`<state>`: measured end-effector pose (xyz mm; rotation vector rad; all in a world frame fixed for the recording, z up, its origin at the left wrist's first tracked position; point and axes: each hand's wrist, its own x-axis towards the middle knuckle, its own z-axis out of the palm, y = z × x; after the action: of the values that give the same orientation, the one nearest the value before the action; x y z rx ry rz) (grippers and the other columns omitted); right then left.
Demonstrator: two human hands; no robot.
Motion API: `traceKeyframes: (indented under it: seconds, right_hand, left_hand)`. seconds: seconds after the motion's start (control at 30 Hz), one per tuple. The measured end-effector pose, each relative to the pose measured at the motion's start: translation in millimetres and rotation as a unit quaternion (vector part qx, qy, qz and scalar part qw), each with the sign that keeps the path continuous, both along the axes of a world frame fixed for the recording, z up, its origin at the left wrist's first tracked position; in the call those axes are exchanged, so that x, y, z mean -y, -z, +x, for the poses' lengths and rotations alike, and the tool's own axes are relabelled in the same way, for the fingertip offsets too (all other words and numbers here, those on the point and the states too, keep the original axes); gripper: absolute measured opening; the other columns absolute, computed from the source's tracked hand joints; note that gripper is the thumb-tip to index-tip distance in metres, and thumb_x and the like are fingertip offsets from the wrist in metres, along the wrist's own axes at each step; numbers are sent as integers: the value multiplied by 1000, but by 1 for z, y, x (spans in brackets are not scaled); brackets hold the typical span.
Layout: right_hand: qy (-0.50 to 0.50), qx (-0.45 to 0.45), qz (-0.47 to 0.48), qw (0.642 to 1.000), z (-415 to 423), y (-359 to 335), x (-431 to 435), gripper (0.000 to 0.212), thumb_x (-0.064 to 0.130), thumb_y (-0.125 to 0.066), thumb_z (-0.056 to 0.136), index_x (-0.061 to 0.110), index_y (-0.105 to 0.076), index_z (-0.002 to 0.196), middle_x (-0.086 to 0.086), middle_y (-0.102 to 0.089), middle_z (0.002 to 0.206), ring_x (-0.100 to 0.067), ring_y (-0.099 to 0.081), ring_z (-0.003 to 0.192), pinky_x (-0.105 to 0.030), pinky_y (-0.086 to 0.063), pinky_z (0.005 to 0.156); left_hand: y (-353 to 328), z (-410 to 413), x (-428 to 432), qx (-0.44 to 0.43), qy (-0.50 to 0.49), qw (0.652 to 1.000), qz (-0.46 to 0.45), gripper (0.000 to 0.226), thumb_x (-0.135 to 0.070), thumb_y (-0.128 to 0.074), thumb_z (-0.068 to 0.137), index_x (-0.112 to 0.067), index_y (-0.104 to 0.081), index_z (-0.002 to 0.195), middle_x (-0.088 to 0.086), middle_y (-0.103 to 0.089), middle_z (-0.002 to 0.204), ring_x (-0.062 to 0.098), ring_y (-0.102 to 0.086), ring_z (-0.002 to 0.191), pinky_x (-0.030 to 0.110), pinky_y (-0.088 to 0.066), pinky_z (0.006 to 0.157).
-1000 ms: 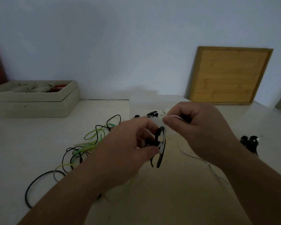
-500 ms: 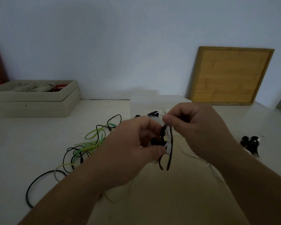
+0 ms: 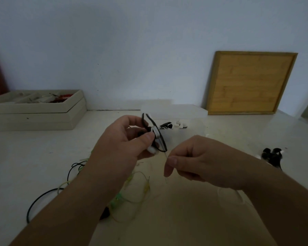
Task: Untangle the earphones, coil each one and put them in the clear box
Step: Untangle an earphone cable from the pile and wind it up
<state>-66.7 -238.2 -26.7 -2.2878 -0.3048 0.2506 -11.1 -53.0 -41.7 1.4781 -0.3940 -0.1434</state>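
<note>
The left hand's (image 3: 121,144) fingers curl tight round a black coiled earphone (image 3: 160,137) with a white band, held up in the air. The right hand's (image 3: 199,160) thumb and finger pinch a thin cord (image 3: 166,155) that is too faint to see well. The left arm hides part of the green and black tangle (image 3: 75,167). The clear box (image 3: 185,112) sits just behind the hands, and its walls are hard to see. Open table (image 3: 238,142) lies between the right hand and a black bundle (image 3: 272,155).

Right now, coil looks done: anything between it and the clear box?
Nothing visible does. The left hand holds the coiled earphone just in front of the clear box; the right hand pinches a thin wire.
</note>
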Motion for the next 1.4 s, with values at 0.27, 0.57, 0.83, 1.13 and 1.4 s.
traceKeyframes:
  seconds: [0.27, 0.57, 0.83, 1.13, 1.4]
  right_hand:
    - [-39, 22, -34, 998, -4, -7, 1, 22, 33, -56, 97, 28, -75, 85, 3, -42, 58, -13, -37, 52, -22, -33, 51]
    - [-35, 50, 44, 997, -7, -11, -1, 24, 34, -56, 94, 25, -73, 79, 7, -42, 56, -11, -37, 51, -28, -33, 52]
    - [73, 260, -101, 957, -9, -11, 2, 16, 19, -66, 84, 21, -73, 70, 9, -58, 54, -7, -48, 46, -16, -37, 45]
    - [97, 309, -75, 943, -9, -14, -1, 13, 21, -75, 79, 32, -71, 74, 15, -65, 66, -5, -62, 65, -12, -46, 57]
    - [103, 179, 161, 965, -10, -19, 11, 10, 2, -75, 75, 12, -73, 80, -5, -69, 63, -11, -62, 52, -19, -51, 52]
  left_hand:
    - [1, 1, 0, -51, 12, 998, -27, 11, 1, -58, 91, -3, -62, 100, 18, -74, 85, 25, -66, 66, 30, -58, 62]
    - [4, -1, 0, 32, 7, 997, 70, 16, -1, -65, 88, -14, -63, 99, 6, -74, 83, 24, -71, 70, 34, -60, 68]
    - [5, -7, 4, 211, 14, 944, 254, 25, -19, -77, 80, -37, -65, 93, -16, -70, 84, 4, -66, 74, 23, -56, 67]
    - [1, -9, 4, 155, 75, 957, 234, 23, -11, -77, 79, -29, -68, 91, -10, -74, 80, 9, -70, 66, 26, -58, 67]
    - [-1, -9, 2, 98, 144, 969, 176, 22, -12, -79, 76, -25, -70, 92, 0, -77, 86, 34, -71, 79, 55, -58, 80]
